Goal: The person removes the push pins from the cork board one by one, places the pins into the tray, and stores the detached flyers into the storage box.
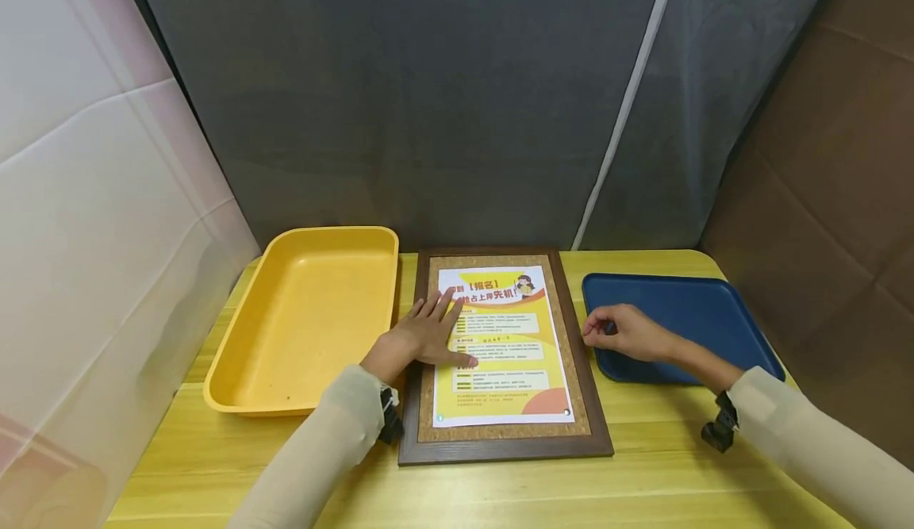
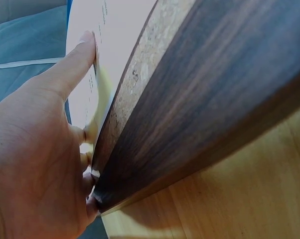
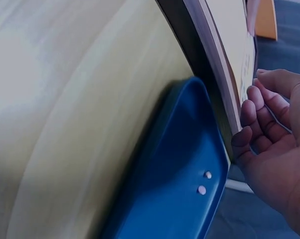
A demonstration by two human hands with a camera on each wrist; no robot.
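A printed yellow poster (image 1: 500, 394) lies on a cork board (image 1: 581, 426) with a dark brown wooden frame (image 1: 500, 453). Small round pins (image 1: 568, 412) sit at its two bottom corners. My left hand (image 1: 428, 337) rests spread over the poster's left side, its thumb (image 2: 77, 62) straight on the paper. Beside the frame's right edge, near the blue tray's left end, is my right hand (image 1: 631, 331). Its thumb and index fingertips meet in a pinch while the other fingers (image 3: 259, 119) curl loosely; whether something tiny is between the tips is hidden.
To the right of the board stands a shallow blue tray (image 1: 700, 307), with two small light pins (image 3: 202, 190) in it. A deep yellow tray (image 1: 321, 315) is at the left. Grey cloth (image 1: 428, 116) hangs behind the wooden table (image 1: 671, 481).
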